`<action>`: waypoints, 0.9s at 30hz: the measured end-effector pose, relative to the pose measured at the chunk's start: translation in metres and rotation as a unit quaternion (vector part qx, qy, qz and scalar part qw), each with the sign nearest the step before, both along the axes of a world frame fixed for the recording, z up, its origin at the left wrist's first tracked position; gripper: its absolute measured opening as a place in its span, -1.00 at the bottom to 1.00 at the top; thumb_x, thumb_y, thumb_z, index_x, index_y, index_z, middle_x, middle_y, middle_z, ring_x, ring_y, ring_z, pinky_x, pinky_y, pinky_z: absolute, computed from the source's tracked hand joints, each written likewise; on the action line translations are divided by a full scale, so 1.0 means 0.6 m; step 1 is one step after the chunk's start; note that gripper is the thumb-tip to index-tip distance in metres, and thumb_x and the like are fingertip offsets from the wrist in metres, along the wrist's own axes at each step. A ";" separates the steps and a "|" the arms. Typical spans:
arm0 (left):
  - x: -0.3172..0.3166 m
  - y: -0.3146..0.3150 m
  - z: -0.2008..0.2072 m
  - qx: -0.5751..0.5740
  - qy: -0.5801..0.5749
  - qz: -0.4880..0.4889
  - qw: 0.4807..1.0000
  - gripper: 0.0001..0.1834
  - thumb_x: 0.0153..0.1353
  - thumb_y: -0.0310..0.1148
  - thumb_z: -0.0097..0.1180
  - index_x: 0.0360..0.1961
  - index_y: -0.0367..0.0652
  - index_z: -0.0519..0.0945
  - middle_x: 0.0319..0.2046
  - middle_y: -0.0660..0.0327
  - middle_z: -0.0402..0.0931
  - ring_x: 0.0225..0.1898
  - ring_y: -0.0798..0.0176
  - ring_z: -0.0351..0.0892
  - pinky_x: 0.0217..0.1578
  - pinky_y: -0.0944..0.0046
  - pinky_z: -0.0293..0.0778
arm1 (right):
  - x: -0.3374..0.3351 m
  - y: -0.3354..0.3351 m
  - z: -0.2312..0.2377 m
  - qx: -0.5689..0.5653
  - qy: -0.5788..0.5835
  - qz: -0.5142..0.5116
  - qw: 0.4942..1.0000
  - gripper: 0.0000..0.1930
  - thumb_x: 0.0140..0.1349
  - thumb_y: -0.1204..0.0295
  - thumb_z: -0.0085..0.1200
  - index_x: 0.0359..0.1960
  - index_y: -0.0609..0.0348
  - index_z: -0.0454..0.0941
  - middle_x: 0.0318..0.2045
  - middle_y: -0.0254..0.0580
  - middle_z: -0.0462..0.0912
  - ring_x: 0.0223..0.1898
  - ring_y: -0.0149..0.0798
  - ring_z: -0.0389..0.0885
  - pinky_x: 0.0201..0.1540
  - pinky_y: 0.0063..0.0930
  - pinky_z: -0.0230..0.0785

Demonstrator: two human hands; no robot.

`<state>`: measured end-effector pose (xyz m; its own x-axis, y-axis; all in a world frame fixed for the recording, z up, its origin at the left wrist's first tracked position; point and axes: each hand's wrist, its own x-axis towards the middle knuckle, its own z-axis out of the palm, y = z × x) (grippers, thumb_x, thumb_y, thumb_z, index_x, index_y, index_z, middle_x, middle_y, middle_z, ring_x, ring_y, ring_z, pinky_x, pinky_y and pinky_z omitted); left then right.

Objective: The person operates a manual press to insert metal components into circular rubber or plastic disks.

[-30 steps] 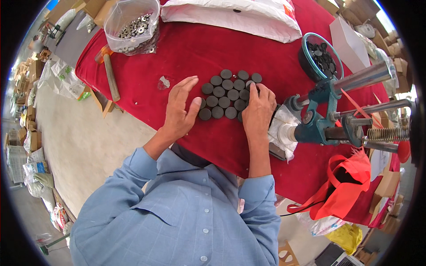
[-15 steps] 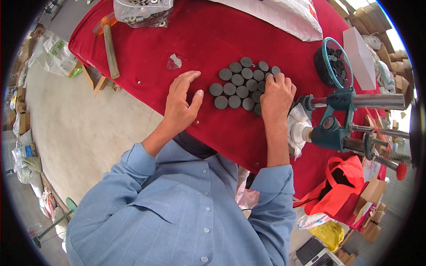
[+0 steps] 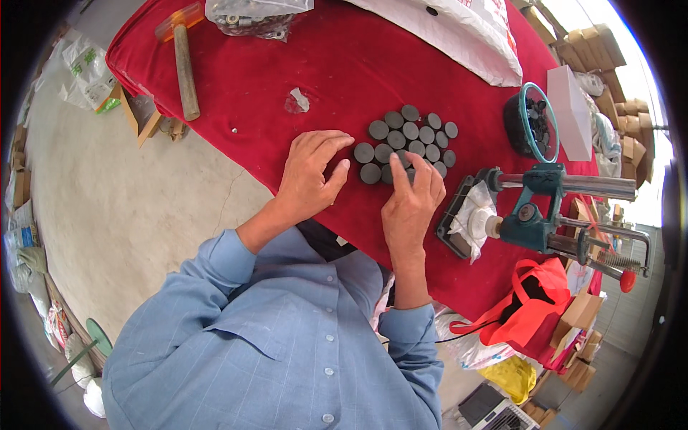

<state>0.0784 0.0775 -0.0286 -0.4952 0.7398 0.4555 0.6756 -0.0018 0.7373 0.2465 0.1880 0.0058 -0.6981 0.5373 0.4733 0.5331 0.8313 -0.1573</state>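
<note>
A cluster of dark grey round discs (image 3: 395, 139) lies flat on the red cloth in front of me. My left hand (image 3: 309, 175) hovers at the cluster's left side, fingers stretched forward and thumb apart, holding nothing. From the near side my right hand (image 3: 412, 204) reaches over the front discs, its fingers spread and their tips touching or just above them. Some discs are partly hidden beneath those fingers, and no disc is seen lifted. To the right of my right hand stands a green hand press (image 3: 529, 213) with a steel column, white plastic wrapped at its end.
A teal-rimmed basket (image 3: 510, 129) of dark parts stands at the right beside a white box (image 3: 570, 107). A hammer (image 3: 185, 75) and a clear bag of metal parts (image 3: 258, 21) lie far left. A white sack (image 3: 459, 43) covers the back; a red bag (image 3: 534, 294) sits near right.
My right hand has moved left and nearer, off the cluster's right side to its front, and its fingers have spread. My left hand stays open beside the discs. The view has shifted slightly.
</note>
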 end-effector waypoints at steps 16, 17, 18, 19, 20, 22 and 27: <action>0.006 0.000 0.011 -0.033 0.105 -0.044 0.993 -0.49 0.26 -0.48 0.27 0.27 -0.15 0.63 0.27 0.09 0.55 0.28 0.00 0.51 0.32 -0.06 0.34 | -0.011 0.001 -0.019 0.012 0.025 -0.028 0.999 -0.53 0.10 0.66 0.15 0.10 0.12 0.71 0.20 -0.20 0.60 0.23 -0.01 0.50 0.25 -0.12 0.26; 0.009 -0.001 0.012 -0.047 0.128 -0.057 0.989 -0.49 0.33 -0.34 0.27 0.30 -0.16 0.59 0.34 0.10 0.49 0.34 0.01 0.43 0.34 -0.19 0.27 | -0.006 0.002 -0.013 0.013 0.028 -0.029 0.999 -0.53 0.10 0.66 0.15 0.10 0.12 0.71 0.20 -0.20 0.60 0.23 -0.01 0.50 0.25 -0.12 0.26; 0.012 0.001 0.013 -0.047 0.131 -0.058 0.989 -0.49 0.33 -0.34 0.27 0.30 -0.16 0.59 0.34 0.10 0.49 0.34 0.01 0.43 0.34 -0.19 0.27 | 0.005 -0.002 -0.007 0.001 0.061 -0.043 0.997 -0.50 0.09 0.69 0.12 0.12 0.13 0.70 0.21 -0.16 0.60 0.24 0.02 0.50 0.27 -0.10 0.26; 0.014 0.004 0.014 -0.076 0.171 -0.059 0.981 -0.48 0.36 -0.29 0.25 0.32 -0.17 0.58 0.36 0.11 0.47 0.36 0.02 0.41 0.36 -0.21 0.25 | 0.015 -0.006 -0.004 -0.012 0.093 -0.057 0.994 -0.47 0.08 0.71 0.09 0.14 0.15 0.69 0.22 -0.12 0.60 0.24 0.04 0.50 0.29 -0.08 0.26; 0.018 0.005 0.014 -0.107 0.210 -0.059 0.970 -0.47 0.39 -0.25 0.24 0.34 -0.18 0.57 0.39 0.13 0.46 0.38 0.03 0.40 0.37 -0.23 0.23 | 0.027 -0.012 -0.005 -0.014 0.095 -0.059 0.994 -0.47 0.08 0.71 0.09 0.14 0.15 0.69 0.22 -0.12 0.60 0.24 0.04 0.50 0.29 -0.08 0.26; 0.019 0.005 0.015 -0.123 0.224 -0.064 0.965 -0.47 0.43 -0.19 0.20 0.34 -0.20 0.58 0.41 0.15 0.46 0.39 0.04 0.40 0.39 -0.29 0.21 | 0.050 -0.025 -0.011 -0.056 0.121 -0.065 0.989 -0.43 0.04 0.74 0.05 0.15 0.16 0.69 0.23 -0.04 0.59 0.26 0.07 0.49 0.34 -0.04 0.25; 0.021 0.012 0.029 -0.176 0.314 -0.047 0.932 -0.46 0.41 -0.26 0.20 0.38 -0.16 0.56 0.41 0.18 0.48 0.44 0.08 0.40 0.45 -0.30 0.16 | 0.081 -0.051 -0.037 -0.115 0.158 -0.089 0.977 -0.43 0.01 0.77 0.04 0.13 0.18 0.68 0.21 -0.04 0.60 0.26 0.05 0.50 0.34 -0.06 0.25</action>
